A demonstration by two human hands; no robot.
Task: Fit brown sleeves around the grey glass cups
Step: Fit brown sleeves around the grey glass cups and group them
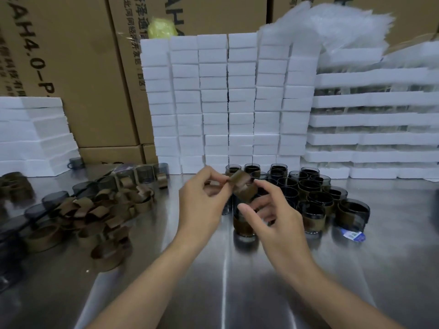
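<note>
The cardboard box [59, 67] at far left bears "AH4.0-P." in large black letters running down its face. The next box [128, 67] carries Chinese characters, too blurred to read. The top-centre box [213, 13] shows "AH". A blue-white label [352, 234] towards the counter's [213, 281] right edge is illegible.

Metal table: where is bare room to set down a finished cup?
Bare: the table near the person, middle and right, and the strip between the loose sleeves, left, and the sleeved cups, right. Crowded: both heaps, back to the foam boxes.
</note>
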